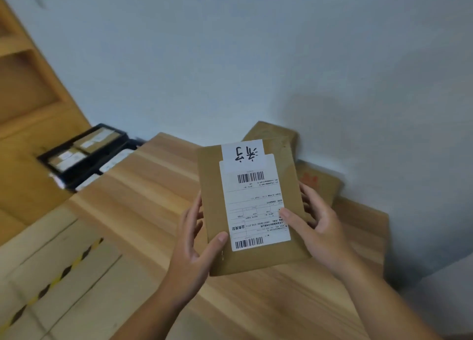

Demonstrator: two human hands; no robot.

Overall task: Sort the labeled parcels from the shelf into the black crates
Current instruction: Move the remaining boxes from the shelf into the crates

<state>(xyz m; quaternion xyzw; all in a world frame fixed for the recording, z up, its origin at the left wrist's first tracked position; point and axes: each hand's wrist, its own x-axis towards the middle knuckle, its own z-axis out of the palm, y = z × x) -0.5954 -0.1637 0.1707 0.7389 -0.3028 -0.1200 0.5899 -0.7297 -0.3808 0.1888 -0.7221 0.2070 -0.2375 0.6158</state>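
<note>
Item in hand: flat brown cardboard parcel (pixel 253 206), carrying a white printed shipping label with two barcodes (pixel 254 204) and a smaller white tag with handwritten characters (pixel 243 152) at its top edge. It is held upright in the air above the pale wooden shelf top (pixel 153 186), clear of the surface.

Left hand (pixel 195 242): grips the parcel's lower left edge, thumb on the front face.

Right hand (pixel 314 222): grips the right edge, thumb on the label, fingers curled behind.

Remaining stock: several brown cardboard parcels (pixel 317 183) piled on the shelf against the white wall (pixel 256 58); exact count not legible.

Sorted stock: black plastic crates (pixel 84 155) at far left, already holding label-faced parcels; blurred.

Progress, as judged: partway. Some parcels are crated, one is being read for destination, and the pile is still to go.
</note>
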